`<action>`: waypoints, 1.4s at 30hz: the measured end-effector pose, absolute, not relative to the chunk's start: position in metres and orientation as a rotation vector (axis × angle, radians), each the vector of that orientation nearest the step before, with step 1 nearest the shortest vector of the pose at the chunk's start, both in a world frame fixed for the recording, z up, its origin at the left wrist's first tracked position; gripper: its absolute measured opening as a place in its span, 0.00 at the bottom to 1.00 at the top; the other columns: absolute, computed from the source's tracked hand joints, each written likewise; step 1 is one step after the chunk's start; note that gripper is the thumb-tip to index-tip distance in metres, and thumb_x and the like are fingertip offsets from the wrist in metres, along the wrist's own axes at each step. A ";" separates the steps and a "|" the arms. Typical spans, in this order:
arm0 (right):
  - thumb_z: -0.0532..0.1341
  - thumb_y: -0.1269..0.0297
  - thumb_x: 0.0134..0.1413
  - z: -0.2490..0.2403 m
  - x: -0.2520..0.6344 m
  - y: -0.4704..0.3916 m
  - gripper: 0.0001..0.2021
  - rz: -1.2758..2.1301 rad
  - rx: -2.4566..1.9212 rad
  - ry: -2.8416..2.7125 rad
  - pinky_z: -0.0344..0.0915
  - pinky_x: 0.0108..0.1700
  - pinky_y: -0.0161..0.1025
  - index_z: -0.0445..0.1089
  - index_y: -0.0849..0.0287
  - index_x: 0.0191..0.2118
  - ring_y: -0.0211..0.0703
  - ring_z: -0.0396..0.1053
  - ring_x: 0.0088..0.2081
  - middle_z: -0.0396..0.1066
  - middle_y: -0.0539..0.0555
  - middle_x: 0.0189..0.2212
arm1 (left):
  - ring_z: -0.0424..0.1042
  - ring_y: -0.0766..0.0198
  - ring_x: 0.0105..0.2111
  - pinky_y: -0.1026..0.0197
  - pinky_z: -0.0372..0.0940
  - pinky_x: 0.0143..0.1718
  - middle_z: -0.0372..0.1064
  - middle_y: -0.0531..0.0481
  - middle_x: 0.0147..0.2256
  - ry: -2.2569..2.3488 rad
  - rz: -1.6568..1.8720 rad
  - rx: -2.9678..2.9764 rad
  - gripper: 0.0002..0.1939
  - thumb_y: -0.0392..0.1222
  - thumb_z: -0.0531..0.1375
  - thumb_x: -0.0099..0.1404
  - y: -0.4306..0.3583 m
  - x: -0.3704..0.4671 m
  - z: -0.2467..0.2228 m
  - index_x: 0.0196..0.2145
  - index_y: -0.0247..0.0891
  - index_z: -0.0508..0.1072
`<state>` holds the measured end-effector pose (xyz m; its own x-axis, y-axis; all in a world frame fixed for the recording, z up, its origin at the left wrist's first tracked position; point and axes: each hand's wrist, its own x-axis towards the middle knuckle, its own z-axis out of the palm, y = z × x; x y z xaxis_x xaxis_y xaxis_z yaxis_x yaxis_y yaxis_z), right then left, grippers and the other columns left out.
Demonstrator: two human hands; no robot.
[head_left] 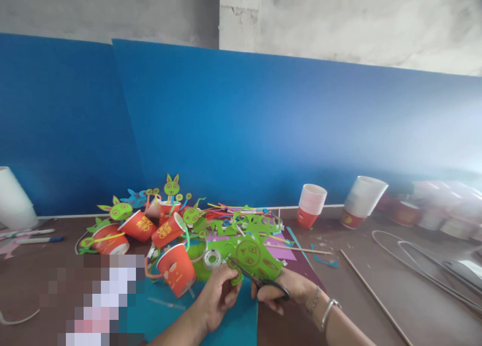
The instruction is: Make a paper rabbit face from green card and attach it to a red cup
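My left hand [219, 292] is closed, pinching the edge of a sheet of green paper [249, 250]. A cat-like or rabbit-like face with long ears is drawn on that sheet in brown lines. In my right hand [273, 295] are black-handled scissors [268, 282], a bracelet and a bangle on that wrist. Their blades lie along the green paper near my left fingertips; how far they are open is hard to make out. Just beyond my left hand is a roll of clear tape [212, 258]. An orange paper cup [176, 269] with a face lies tilted to its left.
Decorated orange cups [138, 225] with green cut-out heads crowd the left. Green paper scraps [259, 221] and colourful strips lie behind my hands. Stacked cups [312, 205] stand at the back right, near a thin stick [372, 293] and cables. A blue panel [241, 130] closes off the back.
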<state>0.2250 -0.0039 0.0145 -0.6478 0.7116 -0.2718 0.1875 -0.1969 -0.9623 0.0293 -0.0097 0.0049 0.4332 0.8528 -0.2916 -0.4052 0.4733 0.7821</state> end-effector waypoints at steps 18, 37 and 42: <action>0.65 0.59 0.42 0.019 0.221 -0.006 0.12 1.948 -1.042 -1.676 0.50 0.13 0.26 0.68 0.64 0.29 0.27 0.55 0.12 0.62 0.42 0.12 | 0.48 0.79 0.12 0.69 0.36 0.13 0.68 0.54 0.20 0.759 0.876 0.754 0.13 0.46 0.61 0.46 -0.010 0.025 0.005 0.24 0.38 0.59; 0.53 0.31 0.45 0.006 0.214 -0.006 0.37 2.429 -0.704 -1.338 0.58 0.16 0.25 0.68 0.67 0.40 0.45 0.75 0.28 0.75 0.63 0.29 | 0.47 0.75 0.12 0.69 0.41 0.14 0.54 0.61 0.11 0.931 1.179 0.855 0.20 0.57 0.64 0.49 -0.003 0.029 0.005 0.21 0.37 0.65; 0.49 0.30 0.47 0.002 0.212 -0.005 0.39 2.359 -0.729 -1.159 0.55 0.13 0.25 0.67 0.66 0.42 0.44 0.76 0.27 0.75 0.61 0.28 | 0.57 0.72 0.16 0.68 0.50 0.18 0.63 0.57 0.17 0.897 1.214 0.884 0.17 0.54 0.64 0.52 -0.005 0.028 0.005 0.25 0.37 0.67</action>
